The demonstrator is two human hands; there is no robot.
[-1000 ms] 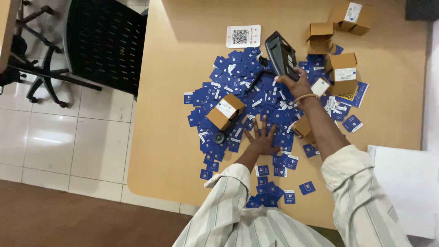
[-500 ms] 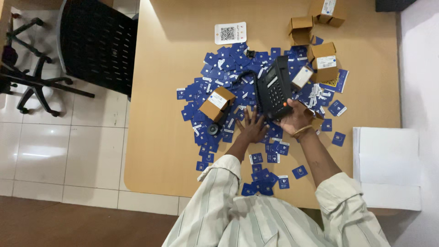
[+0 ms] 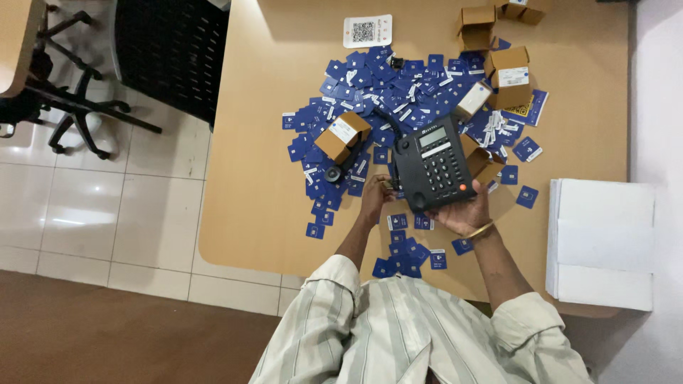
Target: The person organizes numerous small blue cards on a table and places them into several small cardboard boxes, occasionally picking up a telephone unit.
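While the black office chair [image 3: 171,60] sits at upper left, the wooden bench [image 3: 249,213] fills mid-frame, littered with small blue cards [image 3: 370,78]. Left of centre lies a brown cardboard box [image 3: 343,136]. Left hand [image 3: 375,198], forearm reaching up from the striped sleeve, fingers curled together at the left edge of the black desk phone [image 3: 434,163]; exact pinch unclear. Right hand [image 3: 466,213] cups the phone's lower right corner, fingers wrapped under it, keypad facing up, centre frame. White paper stack [image 3: 601,242] at right.
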